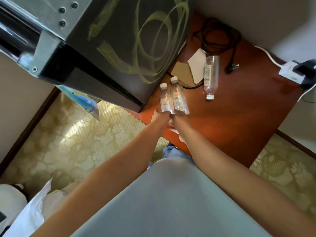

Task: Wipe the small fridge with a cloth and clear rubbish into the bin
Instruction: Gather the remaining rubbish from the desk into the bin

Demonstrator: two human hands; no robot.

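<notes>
The small dark fridge (119,41) stands at the upper left on a reddish wooden surface (230,120), with pale wipe streaks across its dusty top. My left hand (160,117) grips a clear plastic bottle with a white cap (164,100) by its base. Beside it, my right hand (179,117) grips a second clear bottle (178,96) the same way. The two bottles touch side by side, just off the fridge's corner. A third empty bottle (211,76) lies on its side farther back. No cloth is in view.
Torn cardboard pieces (195,69) lie behind the bottles. A coiled black cable with its plug (232,65) and a white power strip (290,72) sit by the wall. A white plastic bag (32,212) is at the lower left on patterned flooring. Blue-and-white packaging (89,103) hangs below the fridge.
</notes>
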